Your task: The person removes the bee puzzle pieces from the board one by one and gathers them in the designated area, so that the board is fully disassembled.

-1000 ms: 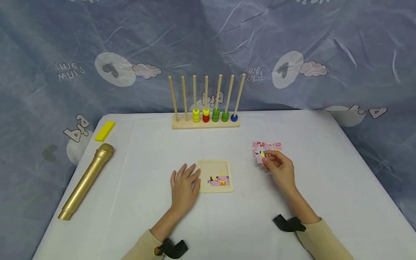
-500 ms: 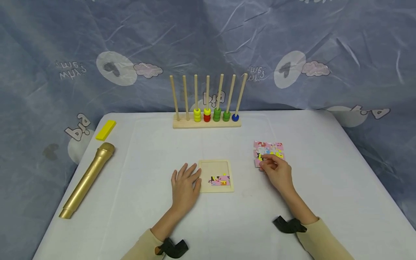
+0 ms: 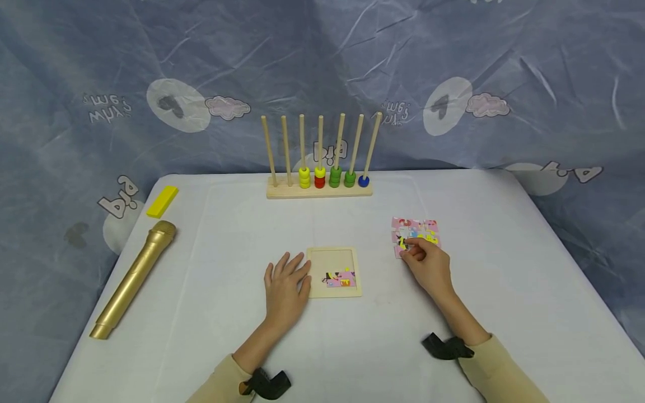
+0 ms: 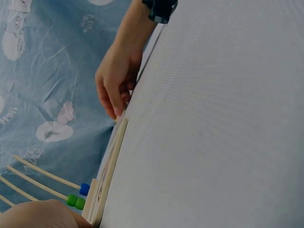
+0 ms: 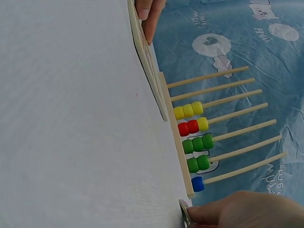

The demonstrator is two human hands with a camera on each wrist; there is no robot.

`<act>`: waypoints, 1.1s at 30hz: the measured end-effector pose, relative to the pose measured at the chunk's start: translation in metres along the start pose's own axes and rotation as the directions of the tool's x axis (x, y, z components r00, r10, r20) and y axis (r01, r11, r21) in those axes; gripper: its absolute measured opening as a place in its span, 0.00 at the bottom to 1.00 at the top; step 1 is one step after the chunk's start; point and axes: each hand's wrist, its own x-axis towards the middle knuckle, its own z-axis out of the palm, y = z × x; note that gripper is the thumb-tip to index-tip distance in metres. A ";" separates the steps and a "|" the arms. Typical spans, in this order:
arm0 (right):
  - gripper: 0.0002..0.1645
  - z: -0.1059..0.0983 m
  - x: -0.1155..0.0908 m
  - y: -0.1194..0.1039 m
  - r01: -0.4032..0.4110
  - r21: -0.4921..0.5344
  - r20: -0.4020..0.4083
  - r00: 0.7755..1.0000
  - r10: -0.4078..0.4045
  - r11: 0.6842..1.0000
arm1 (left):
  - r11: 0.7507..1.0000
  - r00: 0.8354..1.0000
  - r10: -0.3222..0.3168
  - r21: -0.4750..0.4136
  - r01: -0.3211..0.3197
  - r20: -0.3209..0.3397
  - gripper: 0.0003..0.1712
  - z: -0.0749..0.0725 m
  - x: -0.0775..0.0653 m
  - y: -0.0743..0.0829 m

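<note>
My left hand (image 3: 284, 294) lies spread on the table, fingertips at the left edge of a square wooden puzzle tray (image 3: 330, 261). A few pink picture pieces (image 3: 342, 279) fill the tray's lower right part. To the right, my right hand (image 3: 430, 268) pinches a puzzle piece (image 3: 398, 252) between thumb and fingers, at the near left corner of a cluster of pink puzzle pieces (image 3: 415, 225). The hand covers the cluster's near side. In the right wrist view the pinched piece (image 5: 185, 213) appears thin and tilted, its edge toward the camera.
A wooden bead rack (image 3: 319, 192) with upright pegs and coloured beads stands at the back. On the left lie a gold microphone (image 3: 133, 280) and a yellow block (image 3: 162, 202). A patterned cloth (image 3: 282, 67) hangs behind the table.
My right hand has shifted slightly left and toward me, uncovering more of the puzzle cluster. In the last half second it has barely moved. My left hand stays at the tray.
</note>
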 end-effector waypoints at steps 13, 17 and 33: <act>0.10 0.001 0.001 0.000 0.024 -0.028 0.001 1.000 -0.024 0.999 | 1.000 1.000 -0.005 -0.011 0.005 0.003 0.18 0.001 0.000 0.000; 0.11 0.002 0.001 0.000 0.031 -0.035 -0.002 1.000 -0.031 0.999 | 1.000 1.000 -0.004 -0.006 0.004 0.005 0.18 0.000 0.001 0.000; 0.09 0.003 0.000 -0.001 0.023 -0.035 0.030 0.999 -0.022 0.999 | 1.000 1.000 0.000 -0.010 0.000 0.009 0.18 0.000 0.000 0.000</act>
